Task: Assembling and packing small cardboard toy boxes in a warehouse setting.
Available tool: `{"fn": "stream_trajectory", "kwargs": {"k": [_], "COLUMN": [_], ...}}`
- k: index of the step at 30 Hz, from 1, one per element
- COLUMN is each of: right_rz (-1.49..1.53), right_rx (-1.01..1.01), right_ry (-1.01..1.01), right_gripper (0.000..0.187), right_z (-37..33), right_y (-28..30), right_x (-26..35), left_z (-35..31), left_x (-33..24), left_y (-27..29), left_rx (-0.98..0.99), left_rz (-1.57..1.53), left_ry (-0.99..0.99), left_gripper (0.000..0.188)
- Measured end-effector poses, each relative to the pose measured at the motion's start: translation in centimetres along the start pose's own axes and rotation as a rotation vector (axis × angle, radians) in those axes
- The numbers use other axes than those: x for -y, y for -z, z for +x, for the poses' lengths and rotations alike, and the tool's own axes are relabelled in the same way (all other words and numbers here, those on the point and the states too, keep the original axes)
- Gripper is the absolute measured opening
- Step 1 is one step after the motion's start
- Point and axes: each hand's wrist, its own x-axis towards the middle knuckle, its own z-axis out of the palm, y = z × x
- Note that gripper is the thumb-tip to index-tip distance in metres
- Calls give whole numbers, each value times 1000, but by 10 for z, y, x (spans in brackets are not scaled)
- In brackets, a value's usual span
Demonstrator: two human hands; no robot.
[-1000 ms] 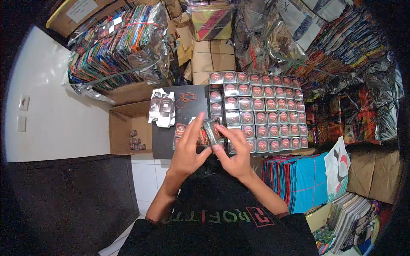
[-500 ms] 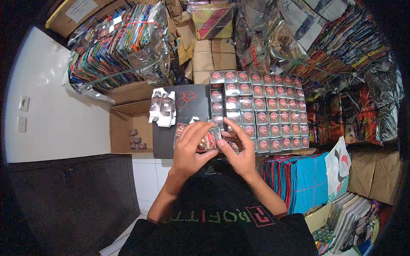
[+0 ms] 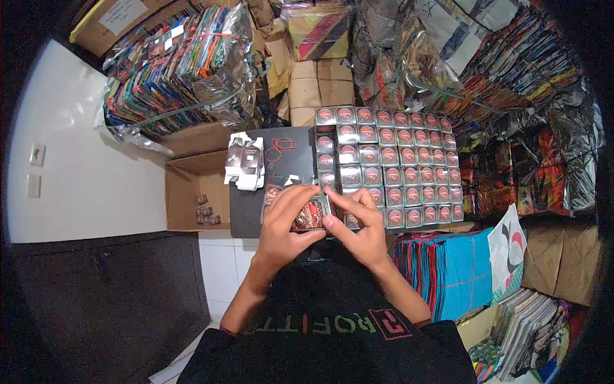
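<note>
Over the table's near edge I hold a small dark red and black printed box (image 3: 309, 216). My left hand (image 3: 281, 214) wraps round its left side, fingers over the far edge and thumb along the near edge. At the box's right end, the thumb and bent index finger of my right hand (image 3: 359, 223) pinch its corners. Rows of small square packs with red round emblems (image 3: 389, 155) cover the right of the table, just beyond my right hand. Another printed piece (image 3: 272, 194) lies partly hidden behind my left fingers.
Flat white and dark cartons (image 3: 244, 161) and red rubber bands (image 3: 279, 148) lie on the dark tabletop (image 3: 243, 211). An open cardboard box (image 3: 185, 176) holding a few small packs is at left. Bundled packets (image 3: 176, 83) stand behind; blue bundles (image 3: 457, 265) are at right.
My right index finger has drawn in from above the box to its far right corner, and the right fingers have curled more. The left hand keeps its hold on the box.
</note>
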Motion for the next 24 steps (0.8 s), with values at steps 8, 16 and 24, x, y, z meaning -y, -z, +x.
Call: {"fn": "stream_trajectory", "kwargs": {"k": [8,16,24], "right_rz": [14,540,816], "right_rx": [70,268,-26], "right_ry": [-31,-204,-287], "right_gripper": [49,60,49], "right_z": [-4,1,-18], "right_y": [1,9,-7], "right_x": [-8,-18,-32], "left_z": [-3,-4,-8], "left_x": [-5,-6,-3], "left_y": [1,1,1], "left_rx": [21,123,127], "left_rz": [27,-585,-386], "left_ry": [52,256,258], "left_gripper": [85,70,97]}}
